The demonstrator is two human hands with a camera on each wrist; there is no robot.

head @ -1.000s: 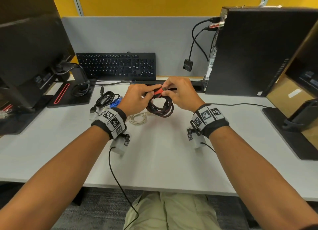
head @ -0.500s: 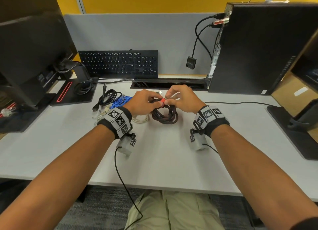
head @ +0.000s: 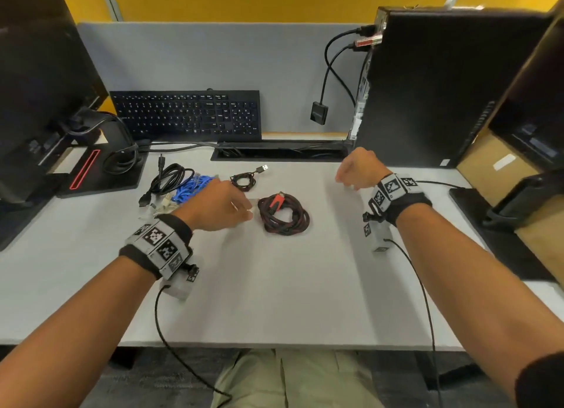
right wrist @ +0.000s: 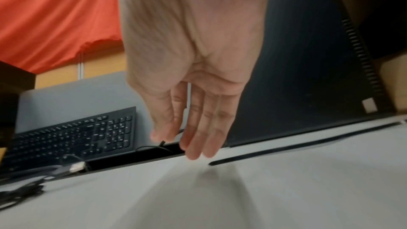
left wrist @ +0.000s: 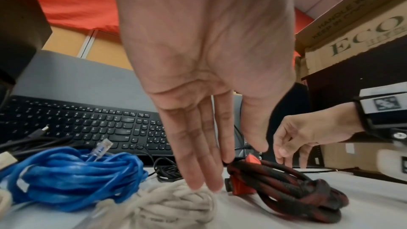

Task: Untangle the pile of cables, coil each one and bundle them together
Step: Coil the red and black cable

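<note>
red-black coiled cable (head: 283, 214) on desk, just right of left hand (head: 218, 206) fingers (left wrist: 198, 163), straight, empty; right hand (head: 358, 169) relaxed, well apart.

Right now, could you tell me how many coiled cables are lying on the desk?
5: black coil far left, blue coil beside it, cream coil under the left hand, small braided USB coil behind, red-black coil centre. Others may be hidden.

Red-black cable (head: 283, 214) coiled flat mid-desk; blue (head: 190, 188), black (head: 171, 178), cream (left wrist: 171, 203) coils lie to its left
</note>
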